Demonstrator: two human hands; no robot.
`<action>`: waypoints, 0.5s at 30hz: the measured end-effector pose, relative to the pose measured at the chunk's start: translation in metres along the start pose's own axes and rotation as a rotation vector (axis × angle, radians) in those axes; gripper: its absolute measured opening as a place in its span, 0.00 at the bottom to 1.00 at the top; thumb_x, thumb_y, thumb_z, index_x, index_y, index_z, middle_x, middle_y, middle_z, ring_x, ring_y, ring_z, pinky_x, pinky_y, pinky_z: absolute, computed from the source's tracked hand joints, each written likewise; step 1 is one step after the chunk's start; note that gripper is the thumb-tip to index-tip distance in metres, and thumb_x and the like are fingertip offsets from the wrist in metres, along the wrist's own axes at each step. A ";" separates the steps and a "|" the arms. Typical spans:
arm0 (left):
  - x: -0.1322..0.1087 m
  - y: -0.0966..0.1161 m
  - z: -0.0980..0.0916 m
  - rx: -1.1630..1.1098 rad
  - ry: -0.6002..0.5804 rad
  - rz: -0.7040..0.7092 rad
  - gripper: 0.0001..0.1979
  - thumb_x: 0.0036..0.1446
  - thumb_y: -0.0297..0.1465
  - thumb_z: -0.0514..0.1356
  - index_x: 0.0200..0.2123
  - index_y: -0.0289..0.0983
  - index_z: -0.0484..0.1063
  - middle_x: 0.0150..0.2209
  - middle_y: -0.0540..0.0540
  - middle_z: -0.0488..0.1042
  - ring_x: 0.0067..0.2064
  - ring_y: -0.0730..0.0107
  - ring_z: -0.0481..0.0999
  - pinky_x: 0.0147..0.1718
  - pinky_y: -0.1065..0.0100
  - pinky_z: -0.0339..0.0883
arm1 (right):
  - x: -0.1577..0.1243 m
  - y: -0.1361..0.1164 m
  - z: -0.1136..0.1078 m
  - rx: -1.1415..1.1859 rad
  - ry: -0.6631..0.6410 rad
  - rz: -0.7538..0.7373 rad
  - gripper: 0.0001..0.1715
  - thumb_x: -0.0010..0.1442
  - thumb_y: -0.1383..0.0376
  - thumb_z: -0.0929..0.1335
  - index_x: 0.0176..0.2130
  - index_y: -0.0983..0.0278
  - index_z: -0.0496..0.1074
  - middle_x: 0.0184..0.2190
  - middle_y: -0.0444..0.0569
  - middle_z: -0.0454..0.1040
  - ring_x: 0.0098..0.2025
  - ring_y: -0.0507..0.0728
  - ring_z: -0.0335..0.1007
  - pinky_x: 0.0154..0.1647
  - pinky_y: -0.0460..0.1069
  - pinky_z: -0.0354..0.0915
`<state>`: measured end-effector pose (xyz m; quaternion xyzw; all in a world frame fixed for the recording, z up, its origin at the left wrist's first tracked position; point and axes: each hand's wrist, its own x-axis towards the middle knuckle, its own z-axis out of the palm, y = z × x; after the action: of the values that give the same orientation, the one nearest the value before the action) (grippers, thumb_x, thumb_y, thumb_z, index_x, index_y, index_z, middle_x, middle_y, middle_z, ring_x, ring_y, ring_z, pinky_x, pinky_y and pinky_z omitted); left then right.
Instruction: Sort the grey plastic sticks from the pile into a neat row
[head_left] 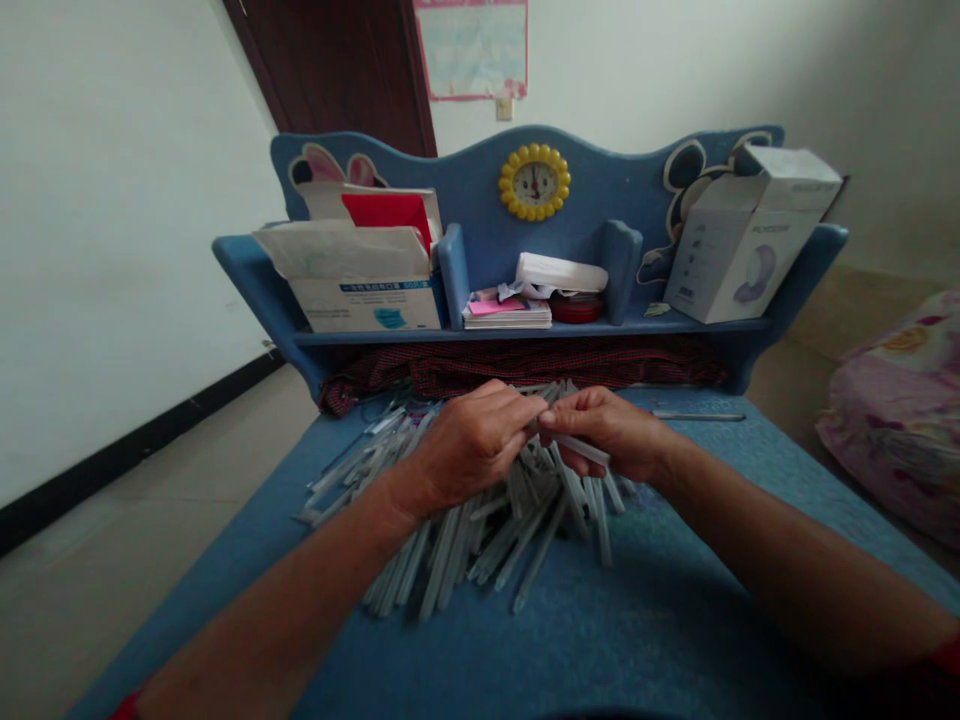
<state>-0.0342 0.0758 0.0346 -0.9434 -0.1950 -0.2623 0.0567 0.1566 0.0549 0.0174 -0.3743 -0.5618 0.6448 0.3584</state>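
A loose heap of several thin pale grey plastic tubes [450,520] lies on the blue desk top [600,630]. My left hand [469,440] and my right hand [607,430] meet above the heap, fingertips touching. Both are closed in a pinch on one of the grey tubes [581,450], which runs across under my right fingers. Part of the heap is hidden beneath my hands.
A blue shelf [525,330] stands at the desk's back, with a yellow clock [534,182], a mask box [367,300], a book stack [506,312] and a white carton [742,240]. A dark checked cloth [525,365] lies under it. One tube [697,415] lies apart at right. A bedding bundle [892,420] sits at right.
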 end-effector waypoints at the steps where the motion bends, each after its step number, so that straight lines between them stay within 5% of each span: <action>1: 0.000 -0.002 -0.003 0.017 0.018 -0.020 0.09 0.58 0.24 0.52 0.39 0.34 0.71 0.34 0.44 0.74 0.37 0.66 0.72 0.39 0.66 0.66 | 0.002 0.001 -0.001 0.013 0.003 -0.031 0.22 0.51 0.49 0.68 0.27 0.67 0.70 0.10 0.41 0.66 0.09 0.46 0.52 0.09 0.41 0.46; 4: -0.002 -0.010 -0.010 0.079 0.089 -0.119 0.09 0.58 0.25 0.52 0.38 0.34 0.72 0.35 0.43 0.75 0.37 0.66 0.73 0.39 0.66 0.66 | 0.010 0.011 -0.006 -0.039 0.133 -0.136 0.21 0.53 0.50 0.67 0.30 0.66 0.70 0.12 0.40 0.67 0.11 0.46 0.53 0.12 0.42 0.49; 7: -0.004 -0.019 -0.012 0.100 0.133 -0.223 0.09 0.57 0.26 0.53 0.37 0.35 0.72 0.34 0.44 0.76 0.37 0.66 0.74 0.39 0.67 0.65 | 0.014 0.024 -0.006 -0.484 0.256 -0.254 0.13 0.53 0.59 0.68 0.37 0.65 0.72 0.17 0.39 0.67 0.17 0.47 0.59 0.19 0.43 0.54; 11: -0.006 -0.028 -0.008 0.092 0.148 -0.271 0.08 0.56 0.26 0.55 0.37 0.35 0.73 0.34 0.45 0.76 0.37 0.66 0.74 0.39 0.67 0.66 | 0.012 0.031 0.002 -1.302 0.202 -0.430 0.15 0.57 0.70 0.63 0.44 0.62 0.72 0.27 0.45 0.71 0.27 0.50 0.63 0.26 0.44 0.53; 15: -0.006 -0.030 -0.006 0.097 0.131 -0.270 0.07 0.56 0.24 0.55 0.36 0.33 0.73 0.34 0.44 0.77 0.37 0.65 0.75 0.39 0.67 0.66 | 0.013 0.032 0.009 -1.725 0.138 -0.607 0.10 0.59 0.73 0.62 0.36 0.65 0.72 0.27 0.48 0.70 0.27 0.51 0.62 0.28 0.46 0.53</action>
<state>-0.0534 0.1000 0.0365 -0.8856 -0.3285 -0.3187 0.0789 0.1416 0.0590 -0.0149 -0.3862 -0.9001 -0.1438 0.1416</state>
